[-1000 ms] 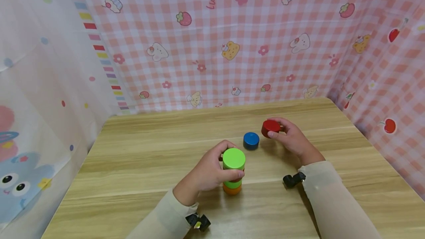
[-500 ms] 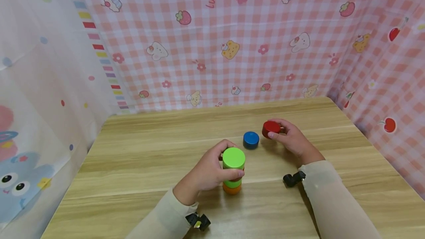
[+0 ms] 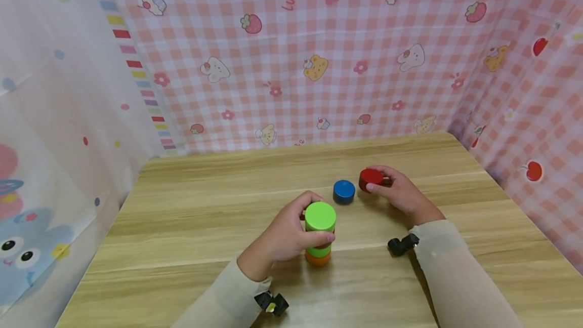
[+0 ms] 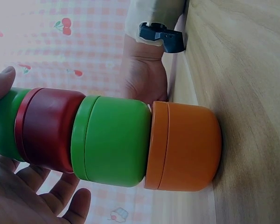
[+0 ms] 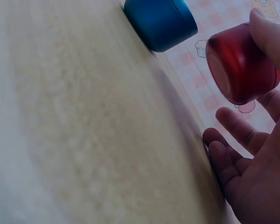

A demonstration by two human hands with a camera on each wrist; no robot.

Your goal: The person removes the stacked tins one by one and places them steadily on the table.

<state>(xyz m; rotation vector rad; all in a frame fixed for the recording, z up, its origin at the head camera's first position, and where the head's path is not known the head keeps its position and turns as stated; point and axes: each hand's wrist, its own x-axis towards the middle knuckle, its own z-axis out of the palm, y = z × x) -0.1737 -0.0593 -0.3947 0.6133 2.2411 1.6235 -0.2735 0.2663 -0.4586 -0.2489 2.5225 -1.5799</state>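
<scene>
A stack of small round lidded tins stands on the wooden table: orange tin (image 4: 186, 144) at the bottom, then a green tin (image 4: 114, 140), a red tin (image 4: 53, 128) and a green tin (image 3: 321, 215) on top. My left hand (image 3: 284, 234) grips the top green tin, thumb on its near side, fingers behind. Farther back on the right, my right hand (image 3: 403, 196) pinches another red tin (image 5: 240, 65) between thumb and fingers, raised off the tabletop. A blue tin (image 3: 343, 192) sits on the table just left of that red one.
The wood-grain table (image 3: 205, 211) reaches back to a pink checked cloth (image 3: 282, 65) hanging behind it. A white printed curtain (image 3: 59, 115) hangs on the left, and more checked cloth (image 3: 524, 115) on the right.
My right hand has come down very slightly with the red tin. The left hand, the stack and the blue tin stay where they were.
</scene>
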